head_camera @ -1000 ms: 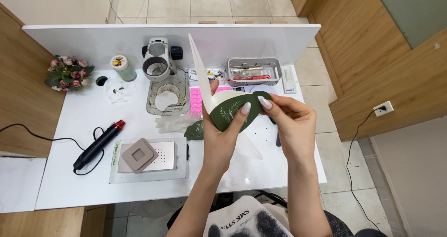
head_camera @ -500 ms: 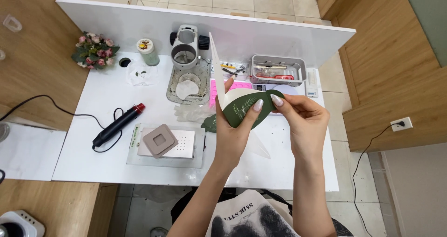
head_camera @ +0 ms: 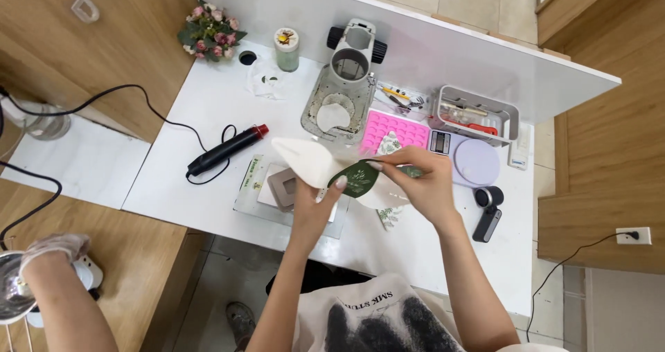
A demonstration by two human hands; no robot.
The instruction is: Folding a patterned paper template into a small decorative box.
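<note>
Both hands meet above the middle of the white counter, holding one dark green oval piece with a pale leaf print between them. The left hand comes up from below, its fingers closed on the lower left edge of the oval and on a white sheet of paper that fans out to the left from under it. The right hand reaches in from the right, thumb and fingers pinched on the oval's upper right edge, so the piece lies bridged between the two grips, raised off the counter.

Just beyond the hands sit a pink silicone mould and a grey stand with a round opening. To the right of the right hand lie a lilac round scale and a small black device. Left of the left hand lie a black heat gun with a red tip and a clear tray with a square grey block. A second person's gloved hand shows far to the left, well apart.
</note>
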